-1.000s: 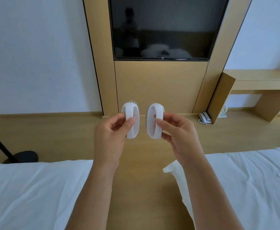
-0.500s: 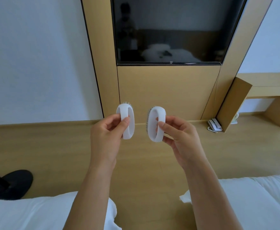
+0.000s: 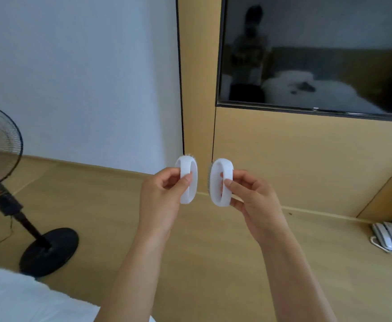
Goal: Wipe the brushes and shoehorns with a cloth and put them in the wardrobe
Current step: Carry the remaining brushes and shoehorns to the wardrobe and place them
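Two small white brushes are held up in the air, side by side, close but not touching. The left brush (image 3: 188,180) is an oval loop standing on end, with short bristles peeking out at its top. The left hand (image 3: 161,201) pinches it, thumb on the front of the loop and fingers curled behind. The right brush (image 3: 220,182) is the same shape, also on end, with gray bristles along its left edge. The right hand (image 3: 255,201) holds it with a tight grip, thumb pressed on the front band.

Behind the brushes is a tan wood panel (image 3: 283,159) with a dark TV (image 3: 318,54) set in it. Below is a wood floor (image 3: 202,263). A black fan (image 3: 2,159) stands at the left. A white phone (image 3: 388,238) lies on the floor at the right. A white bed (image 3: 15,298) shows at the bottom left.
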`<state>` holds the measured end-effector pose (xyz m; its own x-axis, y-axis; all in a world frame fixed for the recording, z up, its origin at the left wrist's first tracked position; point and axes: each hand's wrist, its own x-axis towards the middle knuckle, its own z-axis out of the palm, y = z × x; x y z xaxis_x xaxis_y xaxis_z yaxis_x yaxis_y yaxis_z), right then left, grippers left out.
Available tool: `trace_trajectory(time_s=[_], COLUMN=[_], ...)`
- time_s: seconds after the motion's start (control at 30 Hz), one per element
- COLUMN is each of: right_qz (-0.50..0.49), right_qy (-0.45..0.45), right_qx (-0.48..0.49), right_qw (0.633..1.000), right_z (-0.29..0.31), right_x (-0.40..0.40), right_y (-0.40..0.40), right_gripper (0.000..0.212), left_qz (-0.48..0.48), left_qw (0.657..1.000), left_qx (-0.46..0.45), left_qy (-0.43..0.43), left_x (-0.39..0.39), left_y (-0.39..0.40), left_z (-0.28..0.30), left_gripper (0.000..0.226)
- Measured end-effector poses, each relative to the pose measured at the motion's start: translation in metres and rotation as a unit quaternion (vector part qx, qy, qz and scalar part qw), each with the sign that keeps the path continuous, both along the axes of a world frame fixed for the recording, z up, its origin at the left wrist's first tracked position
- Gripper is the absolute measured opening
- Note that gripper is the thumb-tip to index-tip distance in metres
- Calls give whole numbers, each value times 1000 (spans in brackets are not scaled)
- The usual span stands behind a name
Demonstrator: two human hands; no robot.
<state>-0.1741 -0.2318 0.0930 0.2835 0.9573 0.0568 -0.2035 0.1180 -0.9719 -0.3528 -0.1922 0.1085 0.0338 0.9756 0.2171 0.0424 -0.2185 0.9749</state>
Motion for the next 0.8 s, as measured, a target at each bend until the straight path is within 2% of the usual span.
trace_trajectory(time_s=[0.37,0.63,0.8], right_qz=[103,130,132], right_qy=[-23,-47,-70], right_qx=[-11,-3,3], right_qw=[994,990,989], right_z=[-5,-10,8], right_x=[52,31,-8], right_y=[169,303,401], right_gripper=[17,20,19], left_qz=[90,116,122], left_qw=[996,993,992], left_qx=[-8,-15,14], left_qy=[10,6,16], left_x=[46,25,-14], left_y=[138,265,360], left_z=[-6,-22,-7], left_gripper=[6,4,5])
